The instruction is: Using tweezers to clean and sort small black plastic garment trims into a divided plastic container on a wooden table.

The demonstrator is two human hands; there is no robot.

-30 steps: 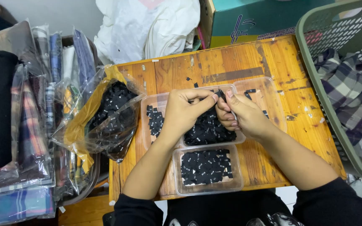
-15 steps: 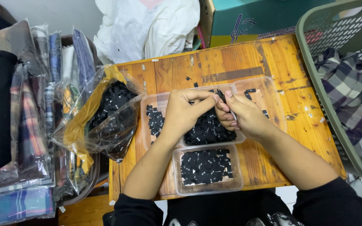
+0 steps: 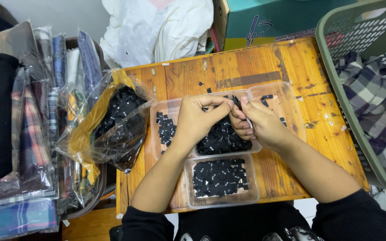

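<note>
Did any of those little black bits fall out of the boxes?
Yes. A few small black pieces lie loose on the wooden table, just beyond the clear tray that both hands work over. The far right tray holds only a few scattered bits. Nothing looks broken.

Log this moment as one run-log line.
left hand: pinching small black piece | right hand: fingertips meeting left | below: clear tray of black pieces | near: second tray, bag | surface: wooden table
</note>
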